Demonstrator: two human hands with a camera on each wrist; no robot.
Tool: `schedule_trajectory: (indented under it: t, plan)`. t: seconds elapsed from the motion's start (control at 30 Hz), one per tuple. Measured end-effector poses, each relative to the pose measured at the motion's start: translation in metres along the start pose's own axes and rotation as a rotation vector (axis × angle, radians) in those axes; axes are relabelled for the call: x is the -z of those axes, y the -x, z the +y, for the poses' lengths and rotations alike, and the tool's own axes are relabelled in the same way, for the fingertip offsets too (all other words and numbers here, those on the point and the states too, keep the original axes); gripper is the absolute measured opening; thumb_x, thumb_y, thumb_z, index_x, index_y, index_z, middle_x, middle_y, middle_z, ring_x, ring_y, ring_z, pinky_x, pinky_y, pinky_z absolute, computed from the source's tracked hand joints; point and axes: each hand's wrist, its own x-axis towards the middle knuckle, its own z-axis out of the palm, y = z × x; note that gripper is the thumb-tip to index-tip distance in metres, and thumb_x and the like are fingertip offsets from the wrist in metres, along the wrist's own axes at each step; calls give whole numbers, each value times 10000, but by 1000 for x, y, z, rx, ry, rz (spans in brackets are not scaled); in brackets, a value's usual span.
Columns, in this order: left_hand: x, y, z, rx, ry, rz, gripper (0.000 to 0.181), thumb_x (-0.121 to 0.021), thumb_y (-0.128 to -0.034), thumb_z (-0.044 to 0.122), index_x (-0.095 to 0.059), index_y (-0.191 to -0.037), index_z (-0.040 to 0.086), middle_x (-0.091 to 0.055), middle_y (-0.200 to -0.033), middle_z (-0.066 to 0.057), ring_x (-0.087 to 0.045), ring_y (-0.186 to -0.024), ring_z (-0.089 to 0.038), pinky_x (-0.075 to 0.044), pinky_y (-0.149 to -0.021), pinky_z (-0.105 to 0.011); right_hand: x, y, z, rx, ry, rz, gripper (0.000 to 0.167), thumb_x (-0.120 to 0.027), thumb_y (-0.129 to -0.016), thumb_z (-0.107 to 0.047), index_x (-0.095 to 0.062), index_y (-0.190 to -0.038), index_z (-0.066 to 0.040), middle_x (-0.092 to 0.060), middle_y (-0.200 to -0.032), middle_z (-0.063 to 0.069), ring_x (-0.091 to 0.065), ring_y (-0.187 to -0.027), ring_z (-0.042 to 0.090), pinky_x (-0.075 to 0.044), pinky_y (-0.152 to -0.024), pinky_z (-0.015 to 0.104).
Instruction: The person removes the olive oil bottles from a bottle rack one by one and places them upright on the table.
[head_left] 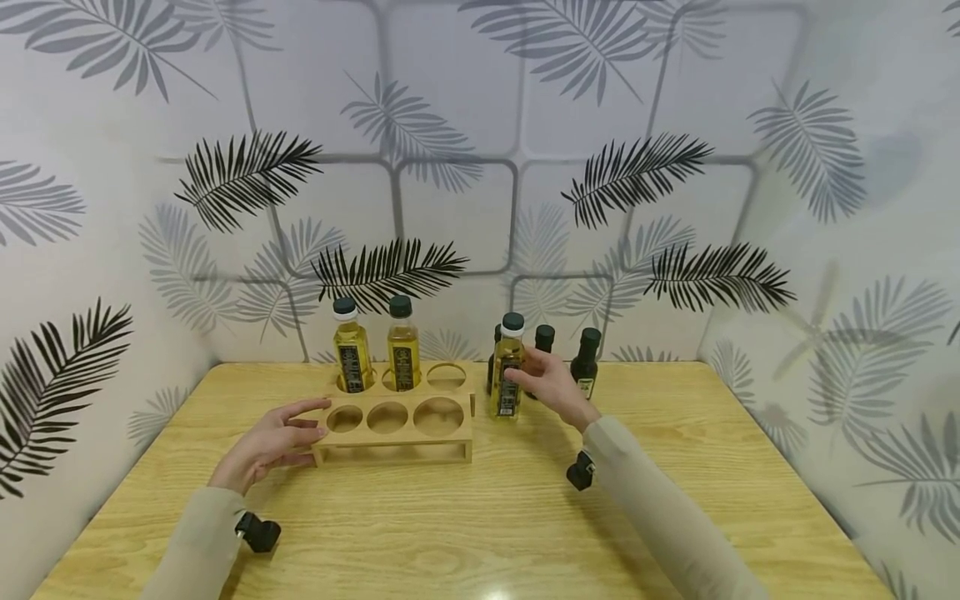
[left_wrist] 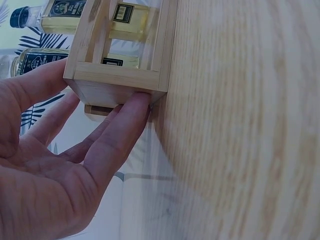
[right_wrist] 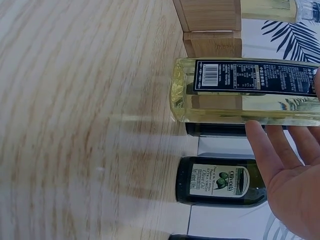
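Note:
A wooden rack (head_left: 397, 434) with round holes holds two bottles of yellow oil, one (head_left: 351, 354) at its back left and one (head_left: 403, 357) in the back middle. My left hand (head_left: 270, 442) touches the rack's left end; in the left wrist view its fingers (left_wrist: 131, 112) rest on the end panel (left_wrist: 112, 90). Right of the rack, my right hand (head_left: 558, 385) holds a third oil bottle (head_left: 507, 375) upright by its side. In the right wrist view this bottle (right_wrist: 240, 92) shows its dark label, with the fingers (right_wrist: 256, 135) along one side.
Several dark bottles stand behind and right of the held bottle, one (head_left: 585, 363) farthest right, another (head_left: 544, 337) beside my right hand. The wooden table (head_left: 450, 533) ends at a leaf-patterned wall (head_left: 465, 225). The rack's back-right hole and front holes are unfilled.

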Motion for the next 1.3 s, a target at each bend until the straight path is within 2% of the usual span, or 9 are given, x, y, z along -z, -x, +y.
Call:
schedule_trajectory:
  t: [0.3, 0.9, 1.1, 1.2, 1.3]
  plan:
    - [-1, 0, 1, 15, 6, 2, 679, -639, -966, 224, -308, -1554, 150, -211, -1557, -303, -345, -1395, -440, -568, -901, -420, -2, 1, 0, -5, -8, 14, 832, -670, -920, -427, -254, -1561, -97, -349, -1568, 145, -412, -1398, 327, -435, -1080, 494]
    - [-2, 0, -1, 16, 11, 0, 671, -637, -968, 231, -316, -1551, 149, -215, -1553, -304, -375, -1379, -431, -566, -906, -423, -2, 4, 0, 24, -4, 19, 818, -686, -907, -433, -283, -1558, -143, -342, -1575, 126, -397, -1404, 333, -404, -1098, 524]
    - [-1, 0, -1, 24, 15, -1, 671, -638, -967, 230, -316, -1551, 159, -218, -1557, -294, -367, -1385, -426, -564, -909, -426, 2, 7, -6, 99, -37, 78, 674, -708, -905, -368, -431, -1493, -189, -466, -1496, 106, -460, -1352, 311, -448, -1054, 515]
    - [-1, -1, -1, 20, 13, 1, 670, -637, -967, 230, -316, -1551, 158, -225, -1553, -297, -382, -1375, -422, -564, -908, -432, 5, 8, -12, 153, -83, 121, 573, -701, -922, -296, -501, -1442, -161, -531, -1432, 117, -514, -1291, 312, -477, -1017, 513]
    - [0, -2, -2, 14, 9, -3, 675, -634, -969, 231, -308, -1554, 150, -228, -1549, -306, -398, -1365, -416, -564, -907, -433, 7, 11, -19, 173, -137, 163, 485, -689, -934, -229, -557, -1380, -92, -577, -1359, 157, -557, -1217, 331, -491, -985, 535]
